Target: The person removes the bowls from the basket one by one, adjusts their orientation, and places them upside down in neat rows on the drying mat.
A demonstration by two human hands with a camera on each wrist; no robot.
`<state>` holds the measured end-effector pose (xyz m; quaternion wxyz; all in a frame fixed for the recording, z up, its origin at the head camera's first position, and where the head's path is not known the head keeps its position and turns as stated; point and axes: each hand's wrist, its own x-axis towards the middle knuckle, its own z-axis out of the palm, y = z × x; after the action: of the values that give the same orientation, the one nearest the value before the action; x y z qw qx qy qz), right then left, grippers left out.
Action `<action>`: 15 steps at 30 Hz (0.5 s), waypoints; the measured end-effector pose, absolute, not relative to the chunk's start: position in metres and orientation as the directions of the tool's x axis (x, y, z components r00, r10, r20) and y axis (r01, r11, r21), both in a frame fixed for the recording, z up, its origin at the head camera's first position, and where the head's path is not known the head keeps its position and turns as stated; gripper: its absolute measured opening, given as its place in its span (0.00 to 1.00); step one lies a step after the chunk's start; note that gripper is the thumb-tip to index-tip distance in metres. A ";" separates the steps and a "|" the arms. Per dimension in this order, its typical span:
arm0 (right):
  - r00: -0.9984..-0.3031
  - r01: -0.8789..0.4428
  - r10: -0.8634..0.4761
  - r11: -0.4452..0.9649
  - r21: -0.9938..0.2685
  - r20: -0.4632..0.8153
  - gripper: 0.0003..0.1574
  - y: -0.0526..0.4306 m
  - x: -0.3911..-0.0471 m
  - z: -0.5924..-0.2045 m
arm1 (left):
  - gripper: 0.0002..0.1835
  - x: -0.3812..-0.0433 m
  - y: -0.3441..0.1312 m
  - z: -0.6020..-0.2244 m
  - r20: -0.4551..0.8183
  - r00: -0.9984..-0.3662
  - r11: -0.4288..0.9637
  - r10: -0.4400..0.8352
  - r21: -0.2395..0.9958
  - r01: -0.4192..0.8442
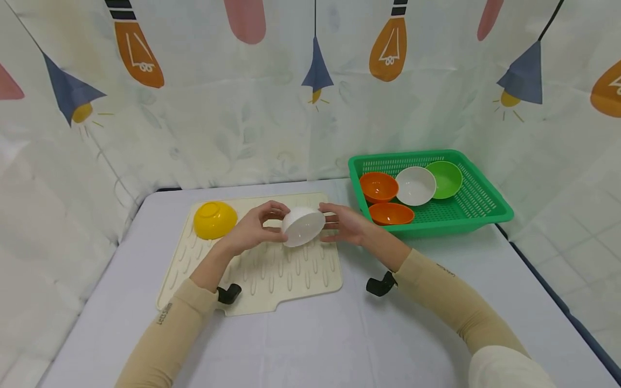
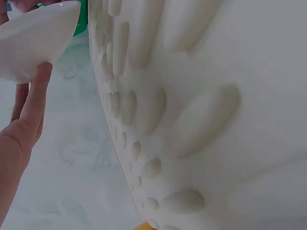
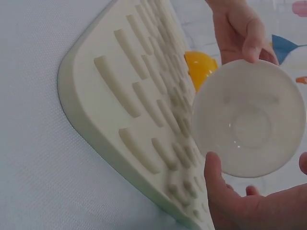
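Note:
A small white bowl [image 1: 303, 226] is held up over the cream drying mat [image 1: 291, 280], tilted with its inside facing right. My left hand [image 1: 254, 226] pinches its left side, the thumb showing on the rim in the right wrist view. On the bowl's other side is my right hand [image 1: 345, 225], its fingers spread and fairly straight. The right thumb [image 3: 212, 165] is right at the rim. Upside down on the mat's far left part sits a yellow bowl [image 1: 214, 220], beyond my left wrist.
A green plastic basket [image 1: 495, 207] stands at the back right of the white-covered table [image 1: 310, 345]. Inside are two orange bowls [image 1: 378, 187], a white bowl [image 1: 416, 186] and a light green bowl [image 1: 446, 179]. A printed curtain [image 1: 271, 118] hangs behind.

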<state>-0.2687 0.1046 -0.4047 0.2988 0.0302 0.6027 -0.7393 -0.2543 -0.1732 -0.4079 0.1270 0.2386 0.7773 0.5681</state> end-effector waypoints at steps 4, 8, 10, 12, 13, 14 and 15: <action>-0.817 0.501 -0.388 -0.109 -0.859 -0.427 0.40 0.103 -0.268 -0.404 | 0.30 -0.250 -0.169 -0.407 0.168 -0.846 0.293 0.505 0.889 0.352; -0.808 0.513 -0.398 -0.115 -0.850 -0.434 0.40 0.103 -0.269 -0.404 | 0.30 -0.247 -0.166 -0.407 0.290 -0.805 0.336 0.518 0.796 0.503; -0.801 0.513 -0.417 -0.107 -0.852 -0.430 0.39 0.102 -0.270 -0.404 | 0.30 -0.246 -0.166 -0.408 0.352 -0.765 0.360 0.539 0.725 0.587; -0.790 0.513 -0.440 -0.093 -0.853 -0.427 0.38 0.103 -0.271 -0.403 | 0.30 -0.244 -0.165 -0.409 0.403 -0.720 0.391 0.565 0.638 0.664; -0.785 0.512 -0.450 -0.086 -0.855 -0.425 0.38 0.103 -0.272 -0.403 | 0.30 -0.244 -0.165 -0.409 0.422 -0.697 0.408 0.579 0.590 0.696; -0.780 0.512 -0.460 -0.078 -0.855 -0.425 0.39 0.103 -0.272 -0.402 | 0.30 -0.244 -0.165 -0.410 0.438 -0.676 0.426 0.593 0.541 0.725; -0.775 0.513 -0.467 -0.070 -0.856 -0.426 0.40 0.103 -0.272 -0.401 | 0.30 -0.243 -0.165 -0.410 0.451 -0.653 0.439 0.609 0.494 0.750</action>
<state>-0.2724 0.1032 -0.4006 0.3350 0.0193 0.5939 -0.7312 -0.2429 -0.1652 -0.4103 -0.1033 0.4036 0.8419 0.3429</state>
